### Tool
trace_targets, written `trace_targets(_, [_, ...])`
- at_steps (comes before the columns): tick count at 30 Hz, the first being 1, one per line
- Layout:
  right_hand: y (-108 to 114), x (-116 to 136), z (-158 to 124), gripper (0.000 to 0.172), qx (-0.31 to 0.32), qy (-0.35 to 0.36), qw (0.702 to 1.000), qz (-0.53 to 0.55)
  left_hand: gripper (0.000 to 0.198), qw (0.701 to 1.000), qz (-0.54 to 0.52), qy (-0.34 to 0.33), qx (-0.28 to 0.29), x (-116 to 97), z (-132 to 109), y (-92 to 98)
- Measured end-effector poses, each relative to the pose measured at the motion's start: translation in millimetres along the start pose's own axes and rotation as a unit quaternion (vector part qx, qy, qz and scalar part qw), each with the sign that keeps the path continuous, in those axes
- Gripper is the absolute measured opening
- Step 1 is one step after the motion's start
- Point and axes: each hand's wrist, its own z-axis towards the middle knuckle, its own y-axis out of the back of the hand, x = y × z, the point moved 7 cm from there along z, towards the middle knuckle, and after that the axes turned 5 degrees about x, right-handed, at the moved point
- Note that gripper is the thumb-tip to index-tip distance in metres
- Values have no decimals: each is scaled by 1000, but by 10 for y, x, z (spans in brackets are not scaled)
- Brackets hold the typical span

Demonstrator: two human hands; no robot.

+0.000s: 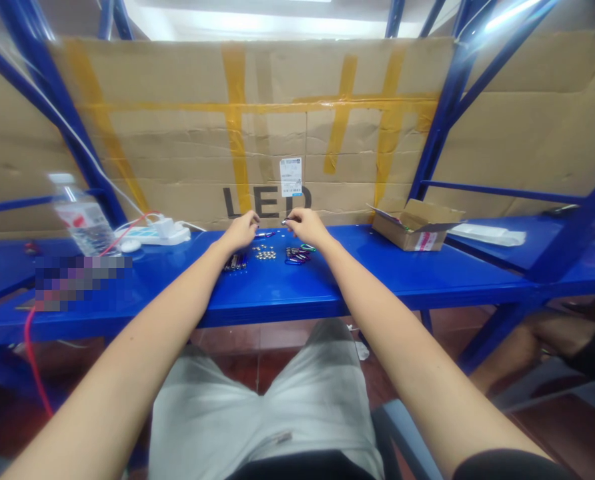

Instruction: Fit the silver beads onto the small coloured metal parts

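My left hand (242, 231) is at the back of the blue tabletop, fingers curled together. What it may hold is too small to make out. Right beside its fingertips lies a slim purple metallic piece (265, 235). My right hand (306, 227) pinches a small shiny metal piece (285, 221) between thumb and fingers, slightly above the table. Between and below the hands are small silvery metal pieces (266, 255) laid in rows. A row of dark, slender metal pieces (235, 263) lies below my left hand. Coloured carabiners (297, 255), a green one among them, are piled below my right hand.
An open cardboard box (417, 230) stands at the right. On the left are a water bottle (85, 217), a white power strip (162, 232) and a red cable (33, 360). Large taped cardboard (177, 147) walls off the back, between blue posts. Another person's leg (527, 347) shows at lower right.
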Motion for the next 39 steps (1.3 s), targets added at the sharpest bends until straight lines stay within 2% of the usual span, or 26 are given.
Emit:
trace_targets(2, [-27, 5, -9, 18, 14, -20, 999, 34, 27, 994, -100, 25, -19, -44, -26, 8])
trace_targets(4, [-70, 12, -25, 19, 36, -41, 995, 78, 26, 988, -153, 4, -18, -197, -58, -11])
trace_targets(8, [-187, 17, -69, 23, 101, -70, 979, 162, 17, 985, -99, -141, -21, -654, -204, -6])
trace_targets(11, [-250, -22, -100, 23, 139, -94, 962, 215, 16, 981, -62, -185, -12, -802, -301, -13])
trace_targets(15, [-283, -41, -125, 10, 172, -107, 943, 263, 12, 980, -57, -190, -26, -799, -322, 32])
trace_targets(17, [-285, -23, -128, 4, 183, -93, 947, 246, 11, 983, -65, -169, -33, -751, -296, 51])
trace_targets(19, [-277, 0, -121, 14, 182, -63, 964, 183, 12, 987, -74, -137, -38, -689, -265, 67])
trace_targets(22, [-278, 49, -104, 26, 168, 8, 985, 26, 13, 990, -84, -111, -35, -628, -239, 72])
trace_targets(25, [-309, 112, -106, 34, 148, 81, 979, -115, 14, 990, -92, -105, -26, -605, -232, 62])
trace_targets(27, [-341, 128, -119, 35, 145, 95, 972, -161, 15, 990, -96, -103, -25, -598, -231, 59])
trace_targets(39, [-372, 168, -183, 24, 144, 62, 977, -142, 15, 986, -131, -100, -17, -558, -214, 50])
